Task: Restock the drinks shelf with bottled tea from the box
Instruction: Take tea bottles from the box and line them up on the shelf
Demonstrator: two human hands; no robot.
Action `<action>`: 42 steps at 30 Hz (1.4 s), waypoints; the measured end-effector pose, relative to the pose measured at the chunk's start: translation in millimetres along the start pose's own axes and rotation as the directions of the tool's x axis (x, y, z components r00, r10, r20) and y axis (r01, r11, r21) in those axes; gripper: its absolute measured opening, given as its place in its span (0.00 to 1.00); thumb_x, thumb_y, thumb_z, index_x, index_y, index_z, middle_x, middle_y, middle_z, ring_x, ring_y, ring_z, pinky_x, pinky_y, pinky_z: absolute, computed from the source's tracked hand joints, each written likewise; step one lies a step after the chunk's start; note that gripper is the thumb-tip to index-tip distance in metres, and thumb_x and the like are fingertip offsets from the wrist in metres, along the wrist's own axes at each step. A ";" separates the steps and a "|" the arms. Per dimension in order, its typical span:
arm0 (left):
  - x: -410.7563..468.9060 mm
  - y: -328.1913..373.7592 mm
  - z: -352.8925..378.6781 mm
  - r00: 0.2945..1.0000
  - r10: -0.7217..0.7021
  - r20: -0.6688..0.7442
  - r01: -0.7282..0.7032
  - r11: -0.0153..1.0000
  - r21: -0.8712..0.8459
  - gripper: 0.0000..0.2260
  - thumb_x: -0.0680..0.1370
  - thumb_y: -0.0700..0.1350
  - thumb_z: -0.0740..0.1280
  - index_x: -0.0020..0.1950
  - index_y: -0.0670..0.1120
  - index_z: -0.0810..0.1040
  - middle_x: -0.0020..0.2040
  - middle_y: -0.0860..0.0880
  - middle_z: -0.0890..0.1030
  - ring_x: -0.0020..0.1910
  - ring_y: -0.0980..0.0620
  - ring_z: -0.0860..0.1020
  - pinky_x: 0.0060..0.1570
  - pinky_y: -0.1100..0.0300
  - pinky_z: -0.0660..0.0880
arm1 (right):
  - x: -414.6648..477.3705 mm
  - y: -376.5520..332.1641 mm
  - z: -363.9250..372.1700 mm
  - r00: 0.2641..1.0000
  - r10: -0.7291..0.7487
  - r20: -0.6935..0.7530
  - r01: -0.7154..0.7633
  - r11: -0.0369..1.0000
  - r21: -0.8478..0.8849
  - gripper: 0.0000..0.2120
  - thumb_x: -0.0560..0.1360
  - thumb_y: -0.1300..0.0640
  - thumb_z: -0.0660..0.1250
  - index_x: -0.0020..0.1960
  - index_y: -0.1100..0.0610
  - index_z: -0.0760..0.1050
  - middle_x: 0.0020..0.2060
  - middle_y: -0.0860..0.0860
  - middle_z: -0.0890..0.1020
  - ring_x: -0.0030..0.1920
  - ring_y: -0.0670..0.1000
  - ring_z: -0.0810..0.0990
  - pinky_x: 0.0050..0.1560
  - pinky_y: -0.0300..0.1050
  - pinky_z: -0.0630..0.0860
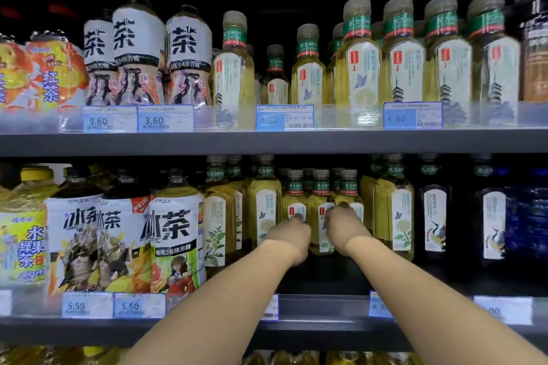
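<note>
Your left hand [289, 235] is curling around the left small tea bottle [295, 187], and your right hand [345, 227] is curling around the right small tea bottle [349, 185]. A middle small tea bottle [321, 187] is standing between them. All three are standing upright, set back on the lower shelf [326, 332], between taller tea bottles [264, 207].

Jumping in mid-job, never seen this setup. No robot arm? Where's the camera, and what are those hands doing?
There is no machine: a person works bare-handed, and the single picture comes from a camera on their head, facing shop shelves. The left hand and right hand reach into the lower shelf, fingers curled on the small tea bottles set back in its middle. Larger tea bottles stand either side; the upper shelf holds more. The box is out of view.
</note>
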State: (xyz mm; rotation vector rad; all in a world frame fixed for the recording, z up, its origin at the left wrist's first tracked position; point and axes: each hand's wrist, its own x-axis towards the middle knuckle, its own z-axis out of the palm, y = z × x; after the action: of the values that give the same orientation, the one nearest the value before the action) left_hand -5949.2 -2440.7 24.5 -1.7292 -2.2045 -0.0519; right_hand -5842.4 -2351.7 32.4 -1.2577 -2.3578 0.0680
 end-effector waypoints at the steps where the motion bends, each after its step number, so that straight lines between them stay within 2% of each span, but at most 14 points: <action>1: -0.5 0.0 -0.6 1.000 0.018 -0.020 -0.017 1.000 0.025 0.20 0.77 0.36 0.68 0.69 0.38 0.74 0.69 0.41 0.69 0.61 0.39 0.74 0.55 0.48 0.78 | -0.3 -2.0 1.3 1.000 0.020 -0.011 -0.020 1.000 0.023 0.14 0.78 0.66 0.60 0.62 0.59 0.76 0.60 0.57 0.72 0.53 0.57 0.79 0.57 0.47 0.77; 4: -0.5 0.1 0.4 0.996 0.072 -0.046 -0.068 0.994 0.084 0.20 0.77 0.37 0.69 0.68 0.38 0.75 0.73 0.43 0.65 0.71 0.39 0.65 0.59 0.44 0.77 | 0.5 -3.7 0.1 0.998 0.030 -0.048 -0.025 0.995 0.097 0.13 0.78 0.65 0.60 0.59 0.59 0.78 0.58 0.57 0.73 0.50 0.56 0.77 0.53 0.44 0.75; 11: -0.3 4.9 1.1 0.995 0.059 -0.083 -0.048 0.991 0.123 0.20 0.77 0.40 0.70 0.68 0.41 0.76 0.75 0.43 0.63 0.74 0.39 0.60 0.65 0.44 0.71 | -1.4 8.6 -13.8 0.983 0.029 -0.181 0.006 0.981 0.192 0.08 0.79 0.62 0.62 0.42 0.56 0.76 0.44 0.54 0.80 0.42 0.55 0.77 0.44 0.41 0.71; 13: -1.7 5.0 1.3 0.993 0.064 -0.100 -0.050 0.990 0.132 0.19 0.77 0.40 0.69 0.68 0.41 0.76 0.75 0.43 0.63 0.74 0.40 0.59 0.67 0.45 0.69 | -0.7 13.2 -16.4 0.939 0.107 -0.326 -0.034 0.974 0.223 0.07 0.79 0.60 0.62 0.53 0.58 0.79 0.54 0.58 0.79 0.46 0.58 0.80 0.47 0.45 0.76; 15: -3.8 5.0 2.0 0.992 0.066 -0.106 -0.052 0.989 0.136 0.20 0.77 0.40 0.70 0.68 0.41 0.76 0.76 0.43 0.62 0.75 0.40 0.59 0.67 0.46 0.68 | -2.1 15.4 -16.1 0.923 0.172 -0.346 -0.106 0.974 0.202 0.15 0.80 0.59 0.63 0.66 0.59 0.72 0.65 0.60 0.70 0.52 0.61 0.80 0.53 0.50 0.76; 19: -1.7 4.3 5.0 0.988 0.085 -0.128 -0.067 0.989 0.134 0.21 0.76 0.40 0.69 0.70 0.40 0.74 0.77 0.44 0.60 0.74 0.40 0.58 0.67 0.46 0.68 | 12.0 28.0 -5.2 0.936 0.338 -0.098 -0.295 0.905 0.307 0.39 0.78 0.54 0.69 0.78 0.63 0.49 0.69 0.63 0.71 0.62 0.62 0.78 0.59 0.52 0.76; 21: -0.2 3.7 6.9 0.985 0.099 -0.138 -0.080 0.987 0.137 0.21 0.77 0.39 0.68 0.70 0.41 0.74 0.77 0.44 0.62 0.74 0.40 0.58 0.67 0.46 0.68 | 21.9 38.5 0.8 0.931 0.363 0.030 -0.354 0.886 0.300 0.40 0.75 0.48 0.71 0.76 0.65 0.55 0.64 0.61 0.78 0.58 0.58 0.81 0.53 0.47 0.79; 23: 0.9 3.1 7.9 0.983 0.105 -0.150 -0.083 0.986 0.142 0.22 0.76 0.39 0.69 0.70 0.41 0.74 0.76 0.44 0.62 0.74 0.40 0.58 0.67 0.46 0.68 | 26.7 43.6 2.3 0.928 0.362 0.091 -0.371 0.875 0.311 0.32 0.73 0.46 0.73 0.68 0.63 0.65 0.57 0.59 0.83 0.43 0.53 0.83 0.38 0.41 0.79; 26: 2.4 3.9 6.6 0.982 0.089 -0.168 -0.062 0.985 0.161 0.21 0.75 0.38 0.69 0.69 0.41 0.75 0.75 0.43 0.63 0.74 0.40 0.59 0.66 0.46 0.68 | 28.1 43.4 -0.1 0.932 0.351 0.092 -0.363 0.895 0.258 0.32 0.74 0.50 0.73 0.69 0.63 0.64 0.50 0.56 0.85 0.39 0.50 0.82 0.25 0.38 0.69; 28: 3.3 5.1 7.1 0.984 0.064 -0.168 -0.037 0.987 0.158 0.21 0.75 0.37 0.69 0.68 0.40 0.75 0.75 0.42 0.63 0.73 0.39 0.61 0.66 0.46 0.69 | 26.6 42.5 -0.9 0.940 0.338 0.055 -0.341 0.906 0.253 0.36 0.73 0.48 0.74 0.71 0.66 0.62 0.49 0.56 0.85 0.44 0.51 0.83 0.29 0.39 0.71; 31: 2.9 2.7 7.0 0.990 0.011 -0.143 0.009 0.990 0.143 0.22 0.76 0.37 0.68 0.70 0.41 0.74 0.72 0.40 0.64 0.70 0.37 0.64 0.63 0.46 0.71 | 26.7 48.3 1.2 0.947 0.320 0.036 -0.314 0.891 0.328 0.33 0.71 0.45 0.76 0.64 0.66 0.69 0.45 0.57 0.85 0.38 0.51 0.84 0.33 0.41 0.76; 35: -0.2 1.4 3.6 0.992 -0.019 -0.128 0.033 0.993 0.109 0.22 0.77 0.36 0.66 0.71 0.41 0.72 0.70 0.39 0.67 0.66 0.37 0.69 0.57 0.46 0.74 | 27.1 55.0 1.3 0.956 0.291 0.030 -0.281 0.888 0.364 0.34 0.67 0.42 0.78 0.61 0.65 0.74 0.48 0.59 0.85 0.47 0.57 0.85 0.41 0.44 0.80; 40: 4.4 7.2 5.9 0.992 -0.031 -0.125 0.038 0.998 0.059 0.23 0.76 0.37 0.66 0.72 0.42 0.70 0.69 0.40 0.67 0.66 0.37 0.68 0.56 0.43 0.77 | 26.4 50.6 0.2 0.964 0.265 0.032 -0.263 0.925 0.274 0.27 0.71 0.40 0.74 0.56 0.63 0.77 0.45 0.56 0.85 0.44 0.53 0.84 0.28 0.39 0.68; 42: 5.0 7.6 6.9 0.992 -0.033 -0.118 0.038 0.998 0.041 0.23 0.77 0.37 0.66 0.72 0.42 0.70 0.69 0.40 0.67 0.67 0.37 0.68 0.57 0.43 0.76 | 27.3 49.1 3.0 0.961 0.277 0.008 -0.267 0.919 0.292 0.29 0.71 0.42 0.74 0.60 0.64 0.73 0.48 0.57 0.85 0.47 0.55 0.85 0.32 0.41 0.74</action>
State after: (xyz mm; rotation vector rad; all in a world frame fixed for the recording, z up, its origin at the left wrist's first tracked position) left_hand -5944.6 -2432.4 18.0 -1.6217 -2.1355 -0.1114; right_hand -5818.6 -2301.0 27.5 -1.4127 -2.0363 0.4616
